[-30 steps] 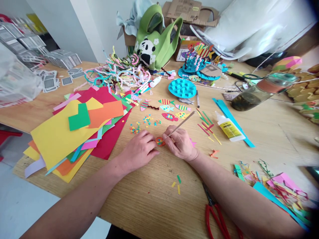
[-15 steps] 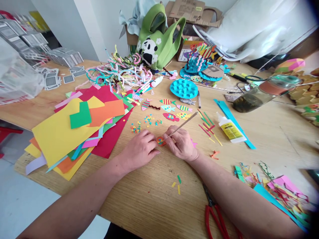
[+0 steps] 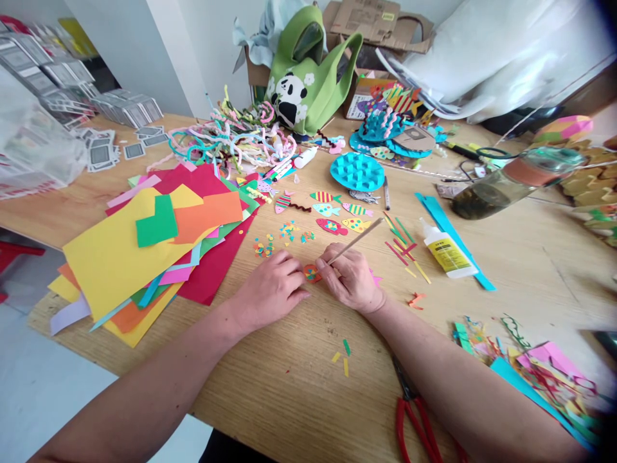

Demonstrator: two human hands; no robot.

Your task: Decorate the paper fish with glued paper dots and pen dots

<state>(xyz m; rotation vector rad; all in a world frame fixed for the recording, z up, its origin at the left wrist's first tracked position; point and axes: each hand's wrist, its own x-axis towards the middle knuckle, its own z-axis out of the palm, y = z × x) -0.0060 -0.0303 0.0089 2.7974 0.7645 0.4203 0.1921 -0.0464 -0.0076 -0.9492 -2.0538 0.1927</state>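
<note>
In my right hand (image 3: 349, 280) a thin wooden stick (image 3: 359, 239) is pinched, slanting up to the right. Its lower end is hidden by the fingers. A small orange paper cutout (image 3: 311, 274) with coloured bits on it lies between my hands, partly covered. My left hand (image 3: 274, 286) rests on the table with bent fingers, the tips at the cutout's left edge. Just beyond are small piles of paper confetti (image 3: 264, 245). Several decorated paper fish (image 3: 331, 226) lie behind the right hand. A pink paper piece (image 3: 375, 278) peeks out beside that hand.
Coloured paper sheets (image 3: 116, 251) are stacked at left. To the right lie a glue bottle (image 3: 449, 252), paper strips (image 3: 402, 247) and scraps (image 3: 549, 360). Red-handled scissors (image 3: 409, 411) are by my right forearm. Behind are pipe cleaners (image 3: 241, 141), a blue disc (image 3: 357, 172) and a glass jar (image 3: 501, 186).
The view has shifted very slightly. Both hands, the stick and the orange cutout keep practically the same positions.
</note>
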